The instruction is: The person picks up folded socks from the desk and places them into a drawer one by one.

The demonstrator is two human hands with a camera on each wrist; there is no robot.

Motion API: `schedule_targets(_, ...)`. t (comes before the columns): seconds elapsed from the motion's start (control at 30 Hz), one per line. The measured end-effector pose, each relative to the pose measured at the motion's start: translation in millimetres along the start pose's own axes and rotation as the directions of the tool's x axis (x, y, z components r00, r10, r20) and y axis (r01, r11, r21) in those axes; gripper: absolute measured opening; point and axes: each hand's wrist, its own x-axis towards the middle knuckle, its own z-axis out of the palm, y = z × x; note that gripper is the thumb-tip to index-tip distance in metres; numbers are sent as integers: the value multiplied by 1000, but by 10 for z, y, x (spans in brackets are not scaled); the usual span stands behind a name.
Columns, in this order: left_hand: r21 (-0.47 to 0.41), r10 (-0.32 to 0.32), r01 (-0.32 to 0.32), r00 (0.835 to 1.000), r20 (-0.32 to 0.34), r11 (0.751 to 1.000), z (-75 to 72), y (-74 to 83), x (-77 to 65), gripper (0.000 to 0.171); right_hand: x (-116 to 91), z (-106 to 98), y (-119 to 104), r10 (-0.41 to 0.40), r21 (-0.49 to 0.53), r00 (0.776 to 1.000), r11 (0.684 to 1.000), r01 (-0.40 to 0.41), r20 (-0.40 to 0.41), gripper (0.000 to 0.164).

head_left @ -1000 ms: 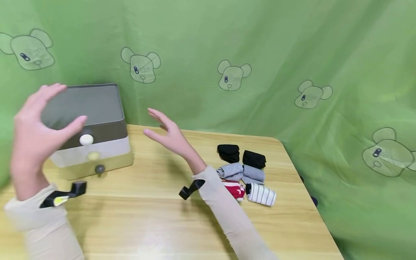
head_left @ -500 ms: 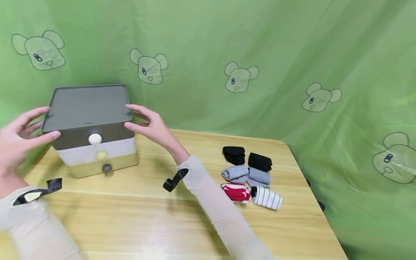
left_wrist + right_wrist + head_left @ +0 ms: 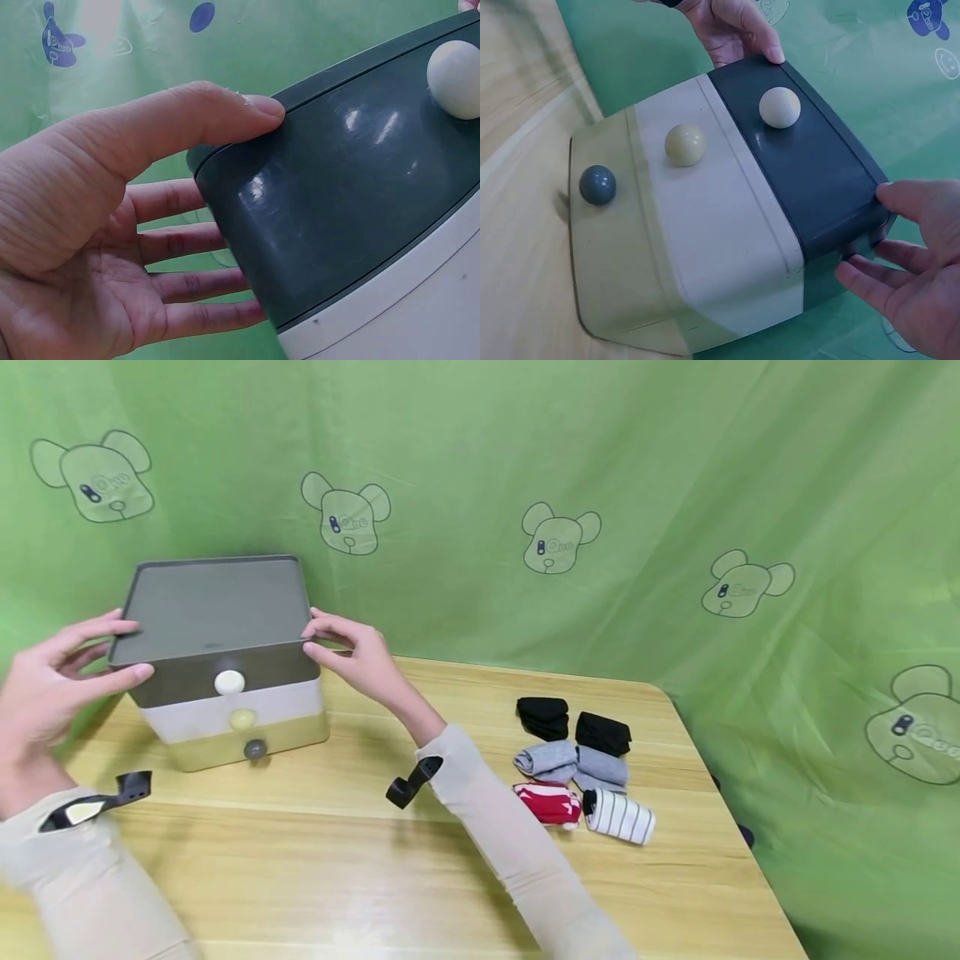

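Note:
A small three-tier drawer box [image 3: 217,602] stands at the back left of the table in the head view. Its tiers are dark grey, white and beige from top to bottom, each with a round knob. My left hand [image 3: 56,685] grips the left front corner of the top tier, thumb on the front edge [image 3: 255,112] and fingers along the side. On the opposite corner, my right hand [image 3: 360,656] does likewise, its thumb at the front edge and fingers round the side in the right wrist view. All three tiers are closed.
On the right of the wooden table [image 3: 360,868] lie folded socks in pairs: black socks [image 3: 543,718], grey socks [image 3: 546,762], a red and white sock [image 3: 549,804] and a white striped sock [image 3: 619,817]. A green curtain [image 3: 450,527] with printed bear heads hangs behind.
Both hands have come from the air to the upper corners of the drawer box, which has shifted slightly to the right over the last half second. The socks lie as before.

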Motion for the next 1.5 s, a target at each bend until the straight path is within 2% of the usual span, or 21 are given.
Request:
schedule_targets(0.1, 28, 24, -26, 999, 45, 999, 41, 44, 4, 62, -67, -82, -38, 10, -21, 1000, 1000, -11, -20, 15)
schedule_targets(0.23, 82, -16, 4, 989, 147, 997, 106, 129, 15, 63, -188, -246, -59, 39, 20, 999, 999, -39, -30, 16)
schedule_targets(0.3, 84, -11, -5, 981, 193, 996, 166, 163, 35, 63, -258, -340, -58, 53, 36, 998, 998, -51, -38, 17)
schedule_targets(0.47, 52, 87, -103, 963, 254, 993, 398, 250, 110, 61, -437, -581, -73, 70, 25, 996, 997, -68, -58, 17)
schedule_targets(0.63, 41, 115, -133, 946, 304, 990, 633, 334, 168, 60, -615, -811, -82, 92, 6, 992, 996, -92, -82, 18)
schedule_targets(0.8, 13, 102, -113, 940, 324, 994, 903, 398, 238, 60, -791, -1034, -72, 108, 2, 988, 994, -109, -109, 19)
schedule_targets(1.0, -65, 139, -125, 932, 335, 990, 1235, 461, 296, 60, -980, -1294, -38, 138, -2, 979, 990, -140, -150, 21)
schedule_targets(1.13, -98, 144, -117, 928, 343, 988, 1400, 497, 330, 60, -1069, -1419, -37, 149, -10, 975, 988, -153, -167, 22)
schedule_targets(1.5, -97, 138, -108, 907, 398, 989, 1799, 572, 497, 61, -1272, -1722, 27, 112, -45, 964, 991, -126, -242, 23)
